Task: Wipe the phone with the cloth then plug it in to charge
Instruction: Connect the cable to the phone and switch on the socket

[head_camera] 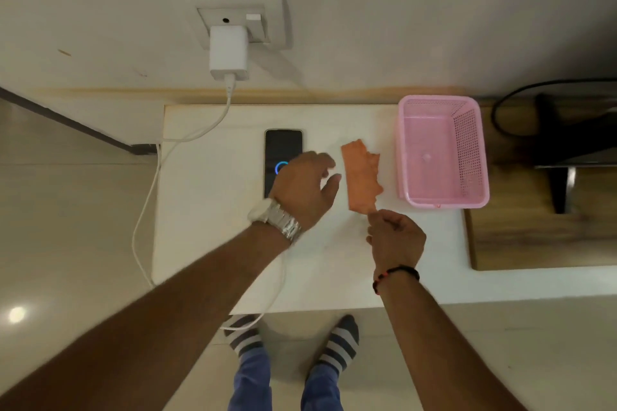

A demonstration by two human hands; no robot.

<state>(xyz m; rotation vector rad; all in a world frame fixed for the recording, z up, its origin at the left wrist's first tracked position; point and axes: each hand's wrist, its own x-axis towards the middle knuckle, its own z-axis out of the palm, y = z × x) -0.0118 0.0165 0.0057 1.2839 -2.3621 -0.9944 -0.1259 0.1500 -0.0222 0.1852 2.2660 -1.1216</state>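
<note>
1. Lying face up on the white table (207,210), one phone (283,157) is seen with a blue ring lit on its screen; its near end is covered by the left hand (302,188).
2. The left hand is held over the phone with fingers loosely spread and nothing grasped; a metal watch (283,222) is worn on that wrist.
3. One orange cloth (362,173) is laid at 3 o'clock of the phone, between it and one pink basket (474,150).
4. The cloth's near corner is pinched by the right hand (395,238); a dark band (397,274) is worn on that wrist.
5. One white charger (228,52) is plugged into the wall socket (273,20) at 12 o'clock of the phone.
6. One white cable (147,210) is run from the charger down past the table's left edge; its far end is hidden under the left arm, so whether it meets the phone cannot be told.
</note>
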